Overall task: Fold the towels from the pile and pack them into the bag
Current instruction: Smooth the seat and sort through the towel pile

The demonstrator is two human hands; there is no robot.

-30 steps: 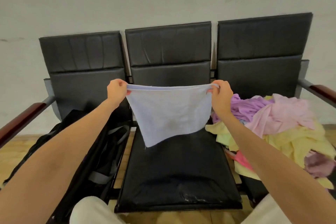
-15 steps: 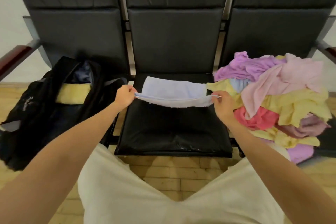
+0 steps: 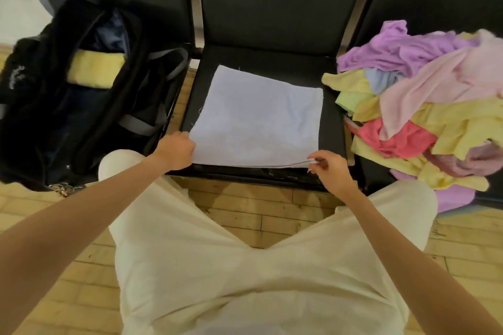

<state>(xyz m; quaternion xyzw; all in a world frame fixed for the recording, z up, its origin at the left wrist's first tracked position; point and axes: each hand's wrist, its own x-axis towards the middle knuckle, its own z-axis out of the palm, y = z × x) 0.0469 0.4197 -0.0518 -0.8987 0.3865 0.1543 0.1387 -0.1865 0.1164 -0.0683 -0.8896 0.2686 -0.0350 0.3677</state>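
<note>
Both hands sit at the near edge of the pale blue towel (image 3: 258,119), one at each near corner. My left hand (image 3: 177,149) has its fingers curled round the near-left corner, and my right hand (image 3: 330,168) pinches the near-right corner between thumb and fingertips, so the two hands are well apart with the cloth stretched between them. That wide hold looks deliberate — keeping both corners taut lets the towel lie flat and square, with hardly a wrinkle, ready for a clean fold. It is spread on the middle seat (image 3: 332,122) of a row of black chairs, which serves as the folding surface; its near edge reaches almost to the seat's front lip. To the left, on the next seat, stands the open black bag (image 3: 54,106), mouth up, with a folded yellow towel (image 3: 94,69) already inside and something dark bluish beyond it that I cannot make out. To the right lies the pile (image 3: 424,117) of unfolded towels — purple, pink, yellow, coral and light blue — heaped loosely and spilling over the seat's front. This layout makes sense: supply on one side, destination on the other, work in the middle. I judge the task to be early, since the pile is large. The next move likely means carrying the near corners to the far ones.
</note>
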